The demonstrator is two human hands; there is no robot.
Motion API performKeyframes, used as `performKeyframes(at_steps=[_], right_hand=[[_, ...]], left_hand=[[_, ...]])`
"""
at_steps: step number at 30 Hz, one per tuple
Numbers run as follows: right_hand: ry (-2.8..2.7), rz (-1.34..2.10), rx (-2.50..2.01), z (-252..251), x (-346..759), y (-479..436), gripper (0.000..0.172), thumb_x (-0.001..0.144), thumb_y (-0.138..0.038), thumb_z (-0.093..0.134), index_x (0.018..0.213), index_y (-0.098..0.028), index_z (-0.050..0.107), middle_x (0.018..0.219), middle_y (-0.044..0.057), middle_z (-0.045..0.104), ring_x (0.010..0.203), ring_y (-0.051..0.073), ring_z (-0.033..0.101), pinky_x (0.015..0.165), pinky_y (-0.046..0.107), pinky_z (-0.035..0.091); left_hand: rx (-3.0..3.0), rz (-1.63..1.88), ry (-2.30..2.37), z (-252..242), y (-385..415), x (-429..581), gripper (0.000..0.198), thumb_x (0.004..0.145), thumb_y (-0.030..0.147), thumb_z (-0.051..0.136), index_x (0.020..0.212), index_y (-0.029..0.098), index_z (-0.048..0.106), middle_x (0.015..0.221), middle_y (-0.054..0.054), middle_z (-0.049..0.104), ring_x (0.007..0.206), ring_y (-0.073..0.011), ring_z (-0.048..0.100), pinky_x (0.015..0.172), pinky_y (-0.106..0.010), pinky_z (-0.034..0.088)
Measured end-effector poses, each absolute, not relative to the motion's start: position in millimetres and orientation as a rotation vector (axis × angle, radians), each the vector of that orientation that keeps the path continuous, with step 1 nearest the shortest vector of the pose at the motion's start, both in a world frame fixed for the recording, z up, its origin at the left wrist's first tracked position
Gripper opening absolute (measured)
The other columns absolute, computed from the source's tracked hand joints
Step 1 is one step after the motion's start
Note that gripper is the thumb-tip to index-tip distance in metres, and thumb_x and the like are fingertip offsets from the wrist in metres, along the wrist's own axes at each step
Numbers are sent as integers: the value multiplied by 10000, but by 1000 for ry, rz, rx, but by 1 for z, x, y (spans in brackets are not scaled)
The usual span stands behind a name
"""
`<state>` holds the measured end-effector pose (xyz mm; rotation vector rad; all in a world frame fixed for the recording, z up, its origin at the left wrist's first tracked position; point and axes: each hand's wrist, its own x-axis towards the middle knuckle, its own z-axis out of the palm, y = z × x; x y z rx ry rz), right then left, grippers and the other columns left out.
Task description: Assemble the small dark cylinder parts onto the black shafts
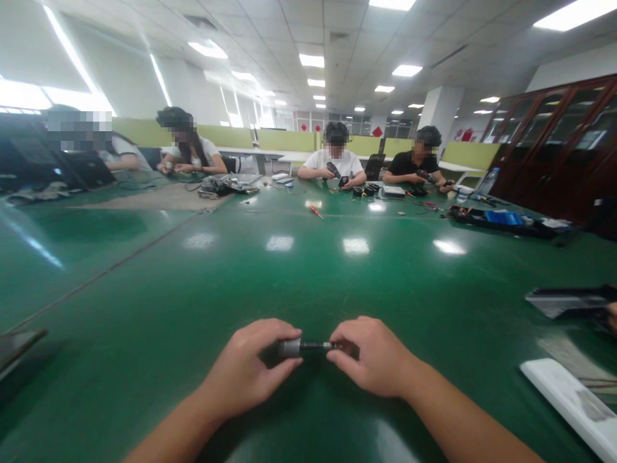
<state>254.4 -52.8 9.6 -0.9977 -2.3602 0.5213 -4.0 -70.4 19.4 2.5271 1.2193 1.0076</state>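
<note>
A short cylindrical piece (314,346), grey at its left end and black along a thinner middle, lies level between my hands, low over the green tabletop. Its exact kind cannot be told. My left hand (253,360) has thumb and forefinger curled around the grey end. At the other end, my right hand (373,357) pinches the dark part between thumb and fingers, which hide its tip.
A white power strip (571,405) lies at the lower right, below a black part (569,301) near another person's hand (612,315). A dark flat object (19,350) is at left. Farther off are an orange screwdriver (315,211), a tool tray (506,222) and several seated people.
</note>
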Motion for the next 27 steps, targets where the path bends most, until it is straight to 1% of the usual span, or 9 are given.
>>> performKeyframes(at_steps=[9,12,15,18,20,22,24,27], right_hand=[[-2365,531,-1022,13,256,-52,114,895,-314,634,915,-211,678,775,-9,702,697,155,602,721,294,396],[-2361,525,-1037,13,256,-52,101,889,-304,638,901,-211,672,767,-11,701,692,153,607,723,293,397],[-2372,528,-1034,14,256,-53,90,876,-293,649,901,-209,670,767,-12,707,685,152,613,728,293,401],[-2385,530,-1026,14,255,-53,98,871,-298,654,909,-211,675,774,-10,712,692,152,622,732,291,409],[-2383,549,-1036,13,255,-53,108,875,-304,651,911,-207,680,772,-6,710,696,151,628,720,281,416],[-2377,589,-1055,11,255,-51,122,881,-308,646,913,-198,687,761,0,705,693,148,630,688,263,422],[-2359,615,-1077,10,256,-49,136,888,-310,640,915,-188,694,767,9,702,694,145,632,661,246,428],[-2334,626,-1087,10,258,-47,136,890,-304,640,924,-186,699,773,11,704,697,142,636,655,236,437]], left_hand=[[2509,994,1250,19,-71,-5,199,806,257,718,1000,220,703,951,-42,749,867,-190,714,818,-296,563],[2480,995,1290,21,-70,-6,187,807,275,721,983,212,708,916,-44,743,837,-191,707,786,-291,556],[2405,1031,1402,25,-68,-9,195,802,331,732,950,205,716,859,-41,723,774,-193,689,707,-285,542],[2225,1096,1540,26,-66,-13,267,766,400,768,931,197,715,844,-41,726,765,-213,694,708,-306,549],[2017,1155,1536,27,-64,-14,322,766,435,764,956,183,694,871,-54,739,800,-227,710,740,-321,570],[1786,1214,1443,29,-62,-13,375,798,472,724,1001,163,662,928,-86,748,857,-240,724,774,-332,591],[1618,1243,1376,33,-61,-12,448,830,510,681,1091,149,635,997,-118,752,901,-250,730,812,-354,605],[1608,1189,1422,39,-67,-21,519,848,531,665,1198,151,625,1053,-120,755,931,-255,735,883,-381,600]])
